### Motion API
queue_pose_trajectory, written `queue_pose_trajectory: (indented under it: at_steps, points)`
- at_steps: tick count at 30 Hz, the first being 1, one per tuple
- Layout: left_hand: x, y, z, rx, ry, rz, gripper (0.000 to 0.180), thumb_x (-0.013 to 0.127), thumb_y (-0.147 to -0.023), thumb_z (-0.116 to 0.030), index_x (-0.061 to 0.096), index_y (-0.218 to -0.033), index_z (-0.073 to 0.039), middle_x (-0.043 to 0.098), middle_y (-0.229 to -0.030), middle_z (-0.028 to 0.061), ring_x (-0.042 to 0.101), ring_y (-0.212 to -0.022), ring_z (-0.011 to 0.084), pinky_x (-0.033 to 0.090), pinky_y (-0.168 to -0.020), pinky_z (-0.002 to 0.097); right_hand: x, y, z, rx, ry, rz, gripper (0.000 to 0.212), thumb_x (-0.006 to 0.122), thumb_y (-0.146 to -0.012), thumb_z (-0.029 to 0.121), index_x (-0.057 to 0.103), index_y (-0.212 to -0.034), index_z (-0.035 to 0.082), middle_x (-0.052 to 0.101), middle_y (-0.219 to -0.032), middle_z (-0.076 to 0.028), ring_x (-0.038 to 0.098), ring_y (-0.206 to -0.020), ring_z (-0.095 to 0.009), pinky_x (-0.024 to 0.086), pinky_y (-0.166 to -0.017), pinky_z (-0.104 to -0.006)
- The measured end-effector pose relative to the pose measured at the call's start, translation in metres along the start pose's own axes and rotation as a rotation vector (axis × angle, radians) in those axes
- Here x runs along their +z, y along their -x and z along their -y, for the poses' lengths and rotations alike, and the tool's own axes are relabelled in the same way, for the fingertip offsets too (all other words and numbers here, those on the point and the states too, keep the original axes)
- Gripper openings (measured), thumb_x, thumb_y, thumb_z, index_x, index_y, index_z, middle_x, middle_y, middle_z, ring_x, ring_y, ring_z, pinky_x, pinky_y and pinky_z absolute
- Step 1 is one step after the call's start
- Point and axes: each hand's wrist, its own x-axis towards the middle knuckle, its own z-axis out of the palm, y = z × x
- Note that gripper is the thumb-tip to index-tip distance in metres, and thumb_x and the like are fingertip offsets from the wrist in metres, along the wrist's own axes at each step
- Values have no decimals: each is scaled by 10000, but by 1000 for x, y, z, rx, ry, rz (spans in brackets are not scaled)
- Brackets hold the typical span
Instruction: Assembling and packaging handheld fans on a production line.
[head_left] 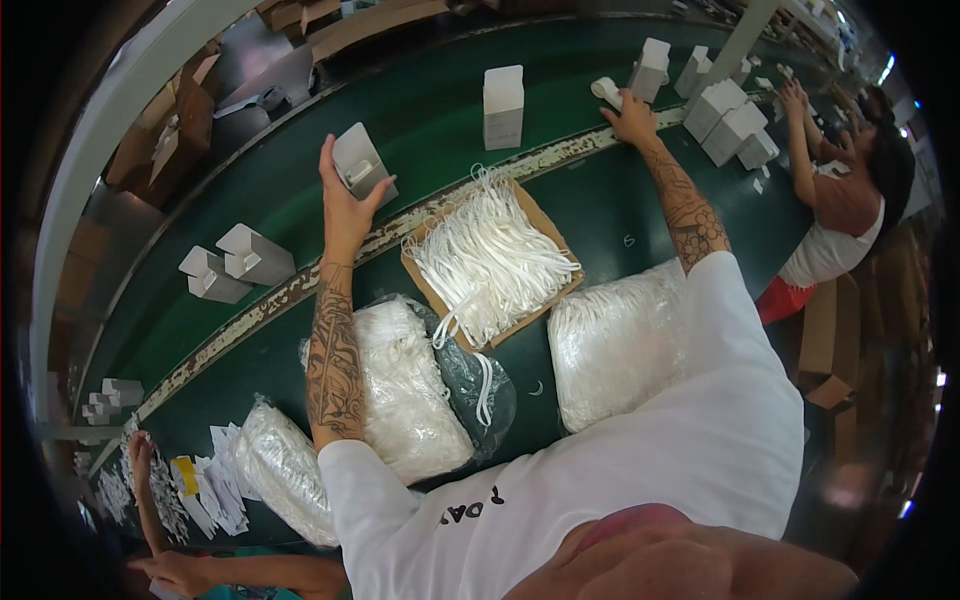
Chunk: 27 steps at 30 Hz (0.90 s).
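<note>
My left hand [348, 212] is closed around an open-topped white box [364, 158], thumb on one side and fingers on the other. Something small and white shows inside that box. Farther right, my right hand [633, 120] reaches over the belt's edge, thumb and forefinger at a white rounded item [606, 92]; its exact kind is too small to make out. Between my arms, a cardboard tray [548, 212] holds a heap of white cords [495, 262]. Clear bags of white cords [405, 390] lie on the near table, with one loose cord [485, 390] beside them.
A green conveyor belt [430, 110] runs across, bordered by a worn metal rail [400, 232]. Open white boxes stand on it: one upright [503, 108], a pair [255, 258] at left, several [728, 122] at right. Co-workers sit at right [840, 215] and lower left [240, 575].
</note>
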Motion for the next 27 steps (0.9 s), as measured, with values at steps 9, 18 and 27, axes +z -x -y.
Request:
queue_pose_trajectory:
  at_steps: [9,18,27]
  points:
    - [12,-12,-47,414,-252,-148,928,851,-769,-156,280,-1489,-29,452,-1400,211,463,-1300,323,389,-1085,420,-20,-1,30,21,-375,-111,332,674,-922,277,577,-1173,82,622,-1132,-180,626,-1003,-371,496,-829,-473]
    - [121,-68,-23,-229,197,328,757,849,-771,-247,470,-1378,1,506,-1418,205,509,-1286,331,356,-1119,409,-149,14,141,-217,-1053,-162,282,714,-933,275,649,-1063,33,642,-957,-30,570,-776,-106,454,-657,-235]
    - [91,-47,-62,296,-43,135,484,844,-757,-132,580,-1156,-58,666,-1086,89,616,-1038,293,453,-948,383,-191,49,172,-533,-993,-311,276,770,-870,179,652,-1082,50,608,-945,-36,583,-812,-116,481,-689,-244]
